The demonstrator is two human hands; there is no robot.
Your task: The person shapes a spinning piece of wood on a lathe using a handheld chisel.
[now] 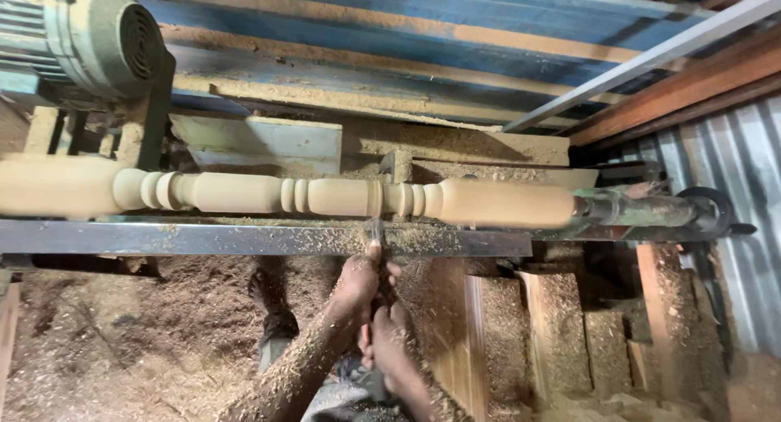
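A long pale wooden spindle [244,193] with turned beads and coves lies across a lathe, blurred as if spinning. My left hand [358,284] grips the front of a turning chisel [375,229], whose tip rests on the steel tool rest [163,237] and meets the wood near a bead. Just behind it, my right hand [389,341] holds the chisel's handle. Both forearms are coated in sawdust.
A green electric motor [98,36] sits at the upper left. The tailstock [651,209] with its handwheel [709,213] holds the spindle's right end. Sawdust heaps cover the floor and wooden blocks [561,332] below. Corrugated metal wall [732,186] at right. A foot [268,296] stands under the bench.
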